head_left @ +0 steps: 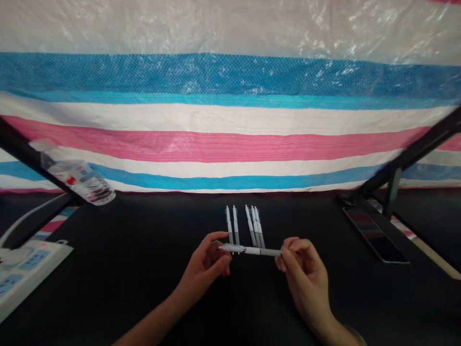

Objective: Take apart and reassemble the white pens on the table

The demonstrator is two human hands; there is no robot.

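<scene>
A white and grey click pen is held level above the black table, its grey end pinched between the thumb and fingers of my right hand. The pen's clip end points left into the space between the thumb and index finger of my left hand. Those left fingers are curved and apart, and I see no firm grip there. Just beyond the held pen, a pair of similar pens lies side by side. A group of three more pens lies to the right of that pair. The held pen crosses in front of their near ends.
A dark phone lies at the right beside a black metal support. At the left are a white power strip and a tilted clear plastic bottle. Striped plastic sheeting hangs behind the black table.
</scene>
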